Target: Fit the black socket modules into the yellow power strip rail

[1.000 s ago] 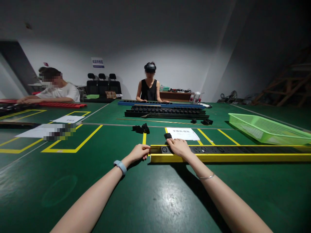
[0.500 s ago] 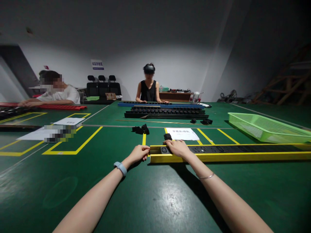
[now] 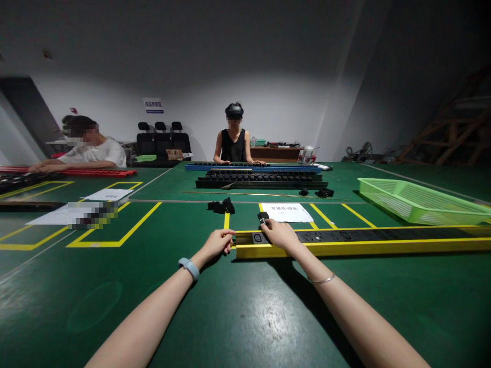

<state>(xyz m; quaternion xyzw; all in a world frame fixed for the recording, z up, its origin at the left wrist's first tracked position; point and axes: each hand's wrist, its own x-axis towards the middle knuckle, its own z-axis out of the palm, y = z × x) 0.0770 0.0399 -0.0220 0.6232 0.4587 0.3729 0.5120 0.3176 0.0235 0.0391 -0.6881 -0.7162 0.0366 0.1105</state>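
Observation:
A yellow rail (image 3: 364, 249) with a channel along its top lies across the right half of the table. Black socket modules (image 3: 317, 236) sit in that channel, and the leftmost socket module (image 3: 258, 238) is just inside the left end. My left hand (image 3: 218, 243) is closed at this end, thumb and forefinger pinching the rail's edge. Across the modules rests my right hand (image 3: 281, 234), its fingers stretched out over the channel and touching a module; the palm hides part of the row. A loose black module (image 3: 263, 217) lies just behind its fingertips.
More loose black parts (image 3: 222, 206) lie behind my left hand. A labelled white paper (image 3: 289, 212) and a green basket (image 3: 414, 202) are beyond the rail. Black rails with modules (image 3: 264, 179) lie farther back. One person (image 3: 233, 144) sits opposite, another (image 3: 97, 148) at the left.
The view has shifted slightly. Both hands keep nearly the same place on the yellow rail, with no clear change of grip.

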